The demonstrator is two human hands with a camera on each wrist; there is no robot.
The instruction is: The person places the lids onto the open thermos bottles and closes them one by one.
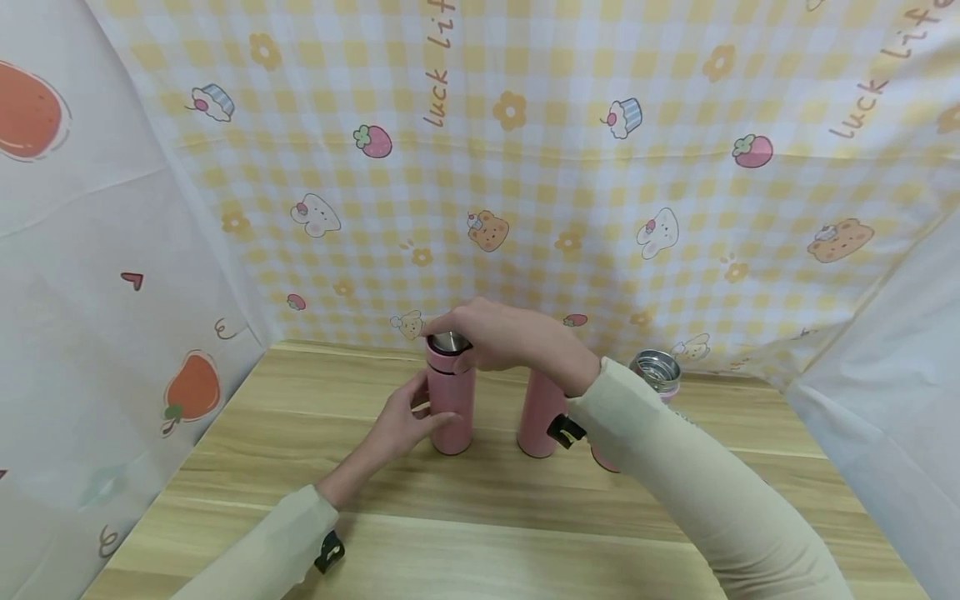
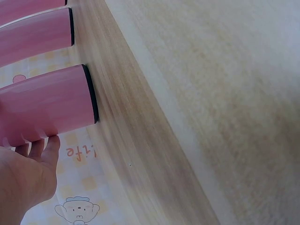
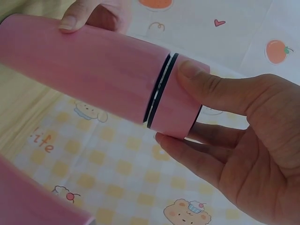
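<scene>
A pink thermos bottle [image 1: 452,400] stands upright on the wooden table. Its body is held by my left hand [image 1: 402,419], thumb at the front and fingers round the side. My right hand [image 1: 498,333] grips the pink lid [image 3: 180,101] from above, thumb on one side and fingers on the other. In the right wrist view a thin gap shows between lid and body, while the left thumb [image 3: 77,16] presses the bottle lower down. The left wrist view has the left fingers [image 2: 50,150] against the bottle near its dark base.
A second pink bottle [image 1: 540,412] stands just to the right, its top hidden behind my right arm. Farther right, a third bottle [image 1: 656,371] shows an uncovered metal mouth, partly behind the sleeve. A checked yellow cloth [image 1: 525,208] hangs behind the table [image 1: 420,550].
</scene>
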